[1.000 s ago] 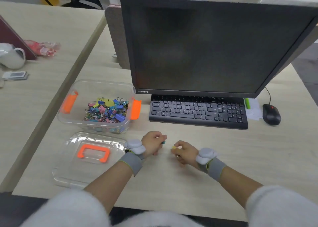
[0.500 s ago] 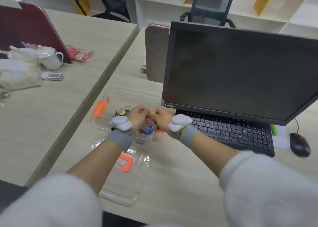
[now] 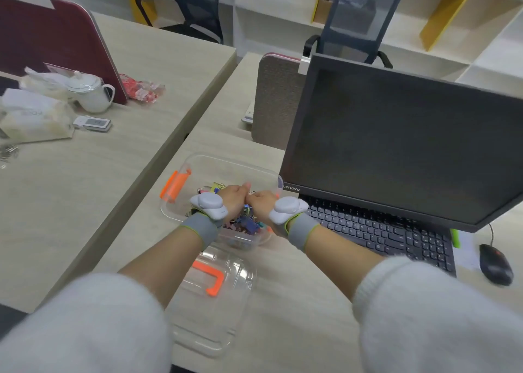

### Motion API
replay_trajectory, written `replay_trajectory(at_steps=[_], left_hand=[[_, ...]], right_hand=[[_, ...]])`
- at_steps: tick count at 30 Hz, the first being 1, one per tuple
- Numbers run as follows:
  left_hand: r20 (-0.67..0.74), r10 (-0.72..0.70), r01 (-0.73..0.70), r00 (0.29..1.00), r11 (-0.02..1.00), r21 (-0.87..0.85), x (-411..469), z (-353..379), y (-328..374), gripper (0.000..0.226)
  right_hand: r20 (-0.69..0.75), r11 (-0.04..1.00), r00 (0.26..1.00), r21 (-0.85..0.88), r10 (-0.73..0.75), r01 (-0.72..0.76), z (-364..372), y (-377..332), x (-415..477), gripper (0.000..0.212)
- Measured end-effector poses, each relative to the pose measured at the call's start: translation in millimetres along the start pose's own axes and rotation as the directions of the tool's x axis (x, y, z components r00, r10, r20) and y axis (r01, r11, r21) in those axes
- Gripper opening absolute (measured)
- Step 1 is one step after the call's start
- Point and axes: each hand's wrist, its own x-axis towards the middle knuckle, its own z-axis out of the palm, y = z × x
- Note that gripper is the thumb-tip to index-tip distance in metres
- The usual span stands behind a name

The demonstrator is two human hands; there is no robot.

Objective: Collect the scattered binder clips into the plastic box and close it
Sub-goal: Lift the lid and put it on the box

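Over box (image 3: 215, 161): left hand (image 3: 234, 200), right hand (image 3: 261, 204); lid (image 3: 226, 310) nearside; monitor (image 3: 396, 146) right.

1. Box (image 3: 226, 162): clear plastic with rounded corners, open and upright at mid-scene. An orange latch (image 3: 174, 186) sits on its left end.
2. Clips (image 3: 249, 226): small, in blue, pink and yellow, heaped inside the box and partly hidden.
3. Lid (image 3: 215, 324): clear and off the box, lying flat just near of it, with its orange handle (image 3: 210, 278) facing up.
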Motion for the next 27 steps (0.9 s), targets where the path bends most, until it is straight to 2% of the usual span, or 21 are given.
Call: replay_trajectory(at_steps=[6, 9, 11, 15, 18, 20, 23, 25, 27], left_hand=[[0.023, 0.025, -0.025, 0.999, 1.000, 0.011, -8, -7, 0, 0.047], [0.006, 0.047, -0.048, 0.999, 0.998, 0.041, -14, -9, 1, 0.046], [-0.041, 0.075, -0.073, 0.996, 0.997, 0.037, -19, -10, 0, 0.046], [-0.201, 0.207, -0.208, 0.957, 0.978, 0.013, -40, -14, -4, 0.035], [-0.251, 0.292, -0.289, 0.923, 0.956, 0.053, -60, -15, -12, 0.026], [-0.280, 0.357, -0.334, 0.891, 0.934, 0.126, -76, -15, -22, 0.024], [-0.320, 0.415, -0.353, 0.852, 0.906, 0.234, -100, -13, -50, 0.027], [-0.296, 0.375, -0.303, 0.879, 0.917, 0.261, -107, -10, -72, 0.028], [-0.239, 0.294, -0.213, 0.925, 0.925, 0.315, -114, -11, -97, 0.020]], right_hand=[[0.034, 0.992, 0.997, -0.104, -0.066, 0.069, -4, -2, -10, 0.031], [0.037, 0.979, 0.995, -0.179, -0.092, 0.097, -9, -2, -16, 0.041], [-0.002, 0.972, 0.993, -0.203, -0.122, 0.119, -11, 0, -22, 0.037], [-0.061, 0.973, 0.971, -0.008, -0.229, 0.229, -3, 6, -43, 0.018], [0.002, 0.948, 0.956, 0.134, -0.292, 0.289, 6, 10, -65, 0.019], [0.055, 0.938, 0.944, 0.140, -0.326, 0.316, 13, 18, -78, 0.019], [0.172, 0.928, 0.913, 0.028, -0.371, 0.372, 30, 37, -95, 0.011], [0.242, 0.911, 0.900, -0.107, -0.364, 0.397, 41, 57, -98, 0.012], [0.328, 0.852, 0.878, -0.281, -0.348, 0.442, 54, 78, -100, 0.019]])
